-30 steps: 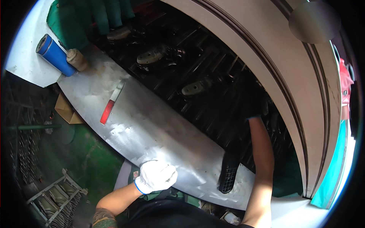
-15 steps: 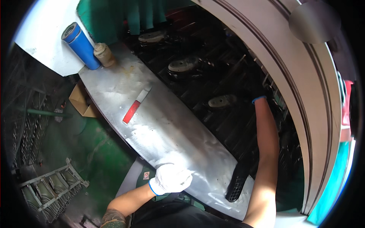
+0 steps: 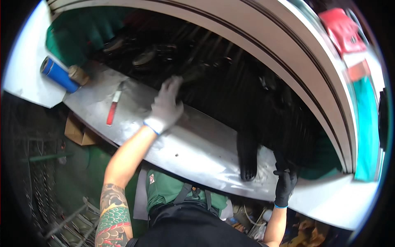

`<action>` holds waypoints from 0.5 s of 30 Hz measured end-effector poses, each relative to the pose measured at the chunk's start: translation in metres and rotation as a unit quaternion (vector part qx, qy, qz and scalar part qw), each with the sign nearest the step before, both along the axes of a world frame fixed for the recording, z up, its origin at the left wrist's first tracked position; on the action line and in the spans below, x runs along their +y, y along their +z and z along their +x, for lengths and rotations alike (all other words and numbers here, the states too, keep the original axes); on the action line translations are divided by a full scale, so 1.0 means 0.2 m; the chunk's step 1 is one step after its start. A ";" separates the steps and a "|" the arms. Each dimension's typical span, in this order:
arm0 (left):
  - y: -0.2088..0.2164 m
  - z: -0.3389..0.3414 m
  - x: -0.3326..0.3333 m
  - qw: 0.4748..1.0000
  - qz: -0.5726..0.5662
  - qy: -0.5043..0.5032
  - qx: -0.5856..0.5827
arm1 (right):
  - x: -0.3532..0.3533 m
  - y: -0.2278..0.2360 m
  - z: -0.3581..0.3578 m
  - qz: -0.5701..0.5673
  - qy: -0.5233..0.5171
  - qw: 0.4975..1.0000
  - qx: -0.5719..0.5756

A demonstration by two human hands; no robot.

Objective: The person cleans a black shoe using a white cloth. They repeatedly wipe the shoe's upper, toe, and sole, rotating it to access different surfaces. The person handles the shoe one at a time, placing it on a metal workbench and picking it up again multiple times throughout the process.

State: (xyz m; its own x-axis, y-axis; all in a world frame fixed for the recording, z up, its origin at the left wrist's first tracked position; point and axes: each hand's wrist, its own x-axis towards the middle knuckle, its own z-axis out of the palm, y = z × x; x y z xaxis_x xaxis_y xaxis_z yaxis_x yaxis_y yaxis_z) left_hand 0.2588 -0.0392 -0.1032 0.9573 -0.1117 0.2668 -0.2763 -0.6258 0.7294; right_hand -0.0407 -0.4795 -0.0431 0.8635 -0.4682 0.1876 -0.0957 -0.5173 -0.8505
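Note:
My left hand [image 3: 163, 105], in a white glove with a blue cuff, hovers over the far edge of a bare metal shelf [image 3: 181, 154]. Its fingers stretch toward the dark space behind, blurred by motion, and no object shows in them. At the shelf's right end is my right hand [image 3: 284, 187], in a black glove, with its fingers bent around something dark that I cannot make out. Left of it, a black ridged bar [image 3: 247, 160] rests across the shelf. A red-handled flat blade [image 3: 112, 110] lies on the shelf's left part.
A blue cylinder [image 3: 59, 75] and a small tan bottle [image 3: 78, 75] lean at the shelf's left end. A curved pale frame [image 3: 263, 35] arches over the dark interior, where shoe-shaped pieces [image 3: 144, 59] show dimly. Below left are a cardboard box [image 3: 78, 131] and a metal rack [image 3: 70, 222].
My view has turned. The left hand has gone from the shelf's near edge out over its far edge. My right hand has come back from the dark interior to the shelf's right end.

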 end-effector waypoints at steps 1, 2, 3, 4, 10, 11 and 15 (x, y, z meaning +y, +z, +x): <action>-0.07 0.12 0.00 0.998 0.030 -0.001 -0.049 | -0.02 0.01 -0.14 0.084 -0.005 0.996 0.011; -0.04 0.22 -0.02 0.997 0.064 -0.028 0.015 | -0.05 0.02 -0.30 0.167 -0.022 0.986 0.020; 0.03 0.31 -0.07 0.991 0.100 -0.055 0.076 | -0.05 0.06 -0.39 0.193 -0.012 0.981 0.032; 0.11 0.38 -0.11 0.980 0.137 -0.051 0.137 | -0.02 0.11 -0.43 0.192 -0.039 0.977 0.089; -0.06 0.36 -0.23 0.984 0.169 -0.041 -0.038 | 0.05 0.12 -0.47 -0.017 -0.130 0.947 0.295; -0.03 0.36 -0.21 0.985 0.160 -0.058 -0.001 | 0.05 0.07 -0.41 -0.037 -0.131 0.955 0.263; 0.05 0.42 -0.09 0.974 -0.055 -0.129 0.177 | 0.26 0.07 0.12 -0.068 -0.021 0.991 0.111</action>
